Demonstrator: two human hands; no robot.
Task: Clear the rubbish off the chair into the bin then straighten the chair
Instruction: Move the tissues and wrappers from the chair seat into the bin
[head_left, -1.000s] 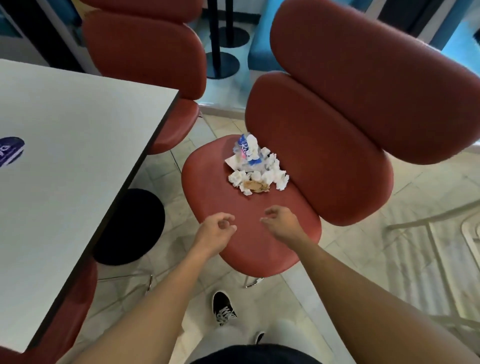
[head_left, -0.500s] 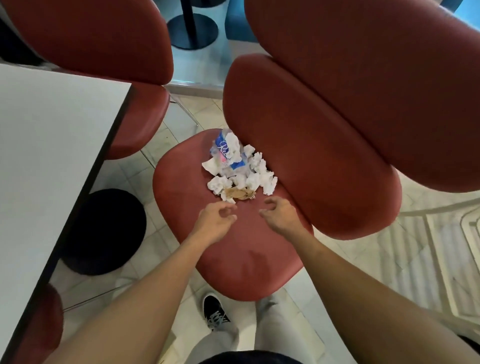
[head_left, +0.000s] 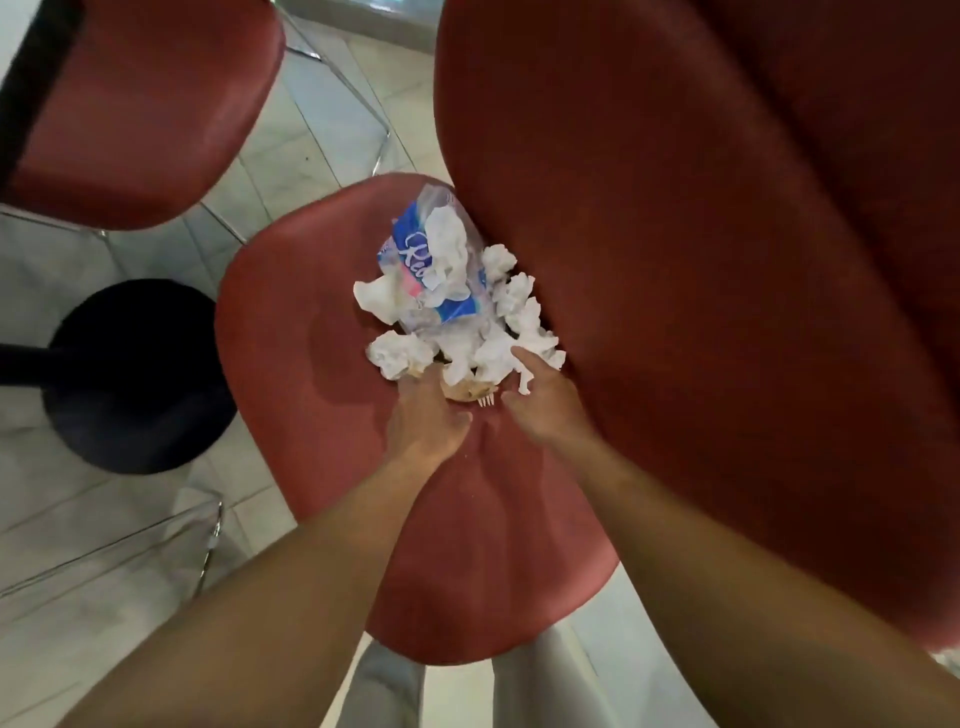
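— Both hands are at the near edge of the rubbish pile (head_left: 457, 306) on the red chair seat (head_left: 311, 415). What do they hold?
— The left hand (head_left: 426, 421) has its fingertips tucked under the crumpled tissues, so I cannot tell its grip. The right hand (head_left: 540, 400) reaches in with a straight finger touching a tissue, fingers loose.
— Anything hard to make out?
— A brownish scrap and a small white fork (head_left: 485, 399) peek out between the hands. The blue wrapper (head_left: 421, 260) is partly covered.
— Room around it?
— The backrest (head_left: 701, 312) crowds the pile's right; bare seat lies left and near.
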